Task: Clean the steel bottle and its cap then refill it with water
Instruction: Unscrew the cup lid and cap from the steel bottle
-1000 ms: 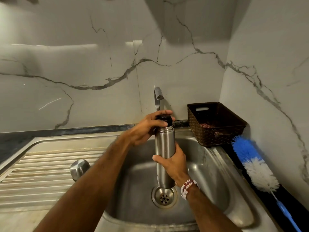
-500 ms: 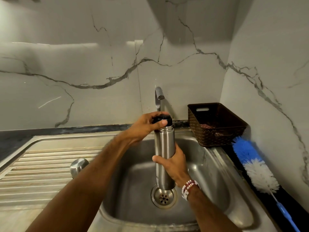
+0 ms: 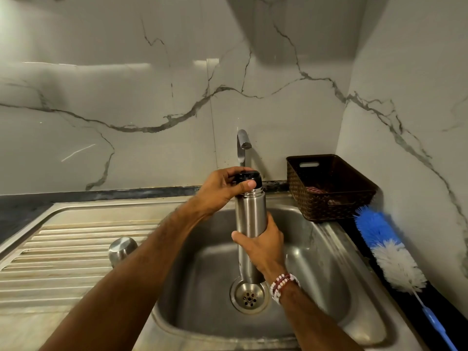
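Head camera gives me both hands above the rounded stainless-steel sink basin (image 3: 316, 262). I see the left hand (image 3: 220, 188) curled over the round black cap (image 3: 249, 176). Its thumb lies across the front and its fingers wrap behind, gripping the cap at the top of the slim cylindrical steel bottle (image 3: 250, 214). The right hand (image 3: 263, 247), with a red-and-white bead bracelet (image 3: 282, 285) at the wrist, wraps the bottle's lower half, thumb to the front. The bottle stands upright over the basin, with its base right at the round perforated drain (image 3: 249, 297) in the basin floor. Whether it touches the drain I cannot tell.

Behind the basin, the curved chrome tap (image 3: 242, 145) rises just beyond the cap. Left of the basin, a small domed steel cup (image 3: 121, 249) sits dome up on the ribbed drainboard (image 3: 63, 249), partly hidden by the left forearm. At the basin's back right corner stands a dark brown woven plastic basket (image 3: 329, 198). Right of the basin, a blue-and-white bristled bottle brush (image 3: 387, 247) with a blue handle lies on the dark counter.
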